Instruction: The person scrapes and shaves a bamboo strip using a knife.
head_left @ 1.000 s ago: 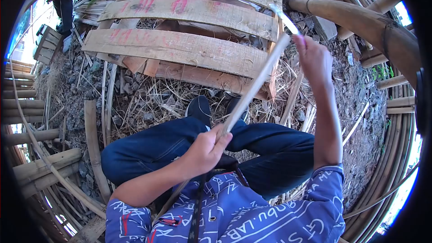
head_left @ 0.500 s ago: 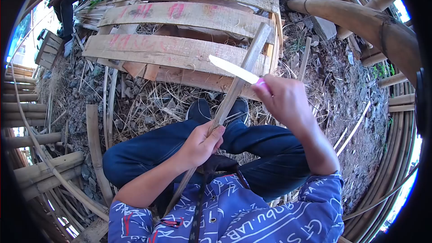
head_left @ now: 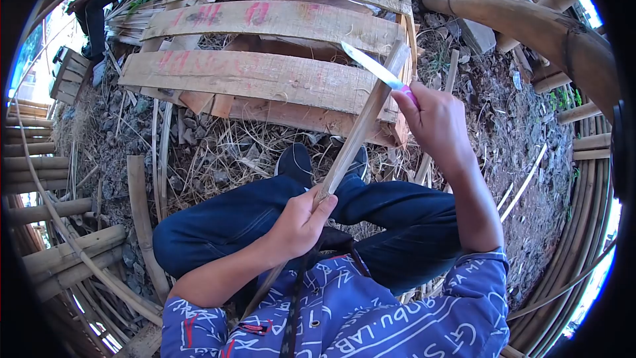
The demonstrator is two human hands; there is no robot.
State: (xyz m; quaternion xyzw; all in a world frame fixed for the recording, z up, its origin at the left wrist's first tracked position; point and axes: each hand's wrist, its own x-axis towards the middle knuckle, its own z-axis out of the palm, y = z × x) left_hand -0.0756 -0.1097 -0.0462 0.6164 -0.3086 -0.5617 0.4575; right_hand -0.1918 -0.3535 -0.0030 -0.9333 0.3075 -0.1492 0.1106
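Observation:
My left hand (head_left: 301, 221) is wrapped round a long bamboo strip (head_left: 358, 134), which slants from my lap up and away to the right. Its far end lies over the edge of a slatted wooden crate (head_left: 218, 68). In my right hand (head_left: 437, 116) is a knife (head_left: 374, 66) with a pink handle; my fingers are closed on the handle. The blade crosses the strip near its far end and points up to the left. Whether its edge bites into the strip I cannot tell.
Thick bamboo poles (head_left: 517, 23) stand at the upper right, with more bamboo poles (head_left: 73, 252) at the left. Shavings and thin strips litter the stony ground (head_left: 218, 146). A small wooden crate (head_left: 71, 78) and another person's leg (head_left: 93, 20) are at the upper left.
My right hand and the knife have moved up and right along the strip toward its far end. The strip's far end has shifted slightly right. My left hand has moved slightly right, still gripping.

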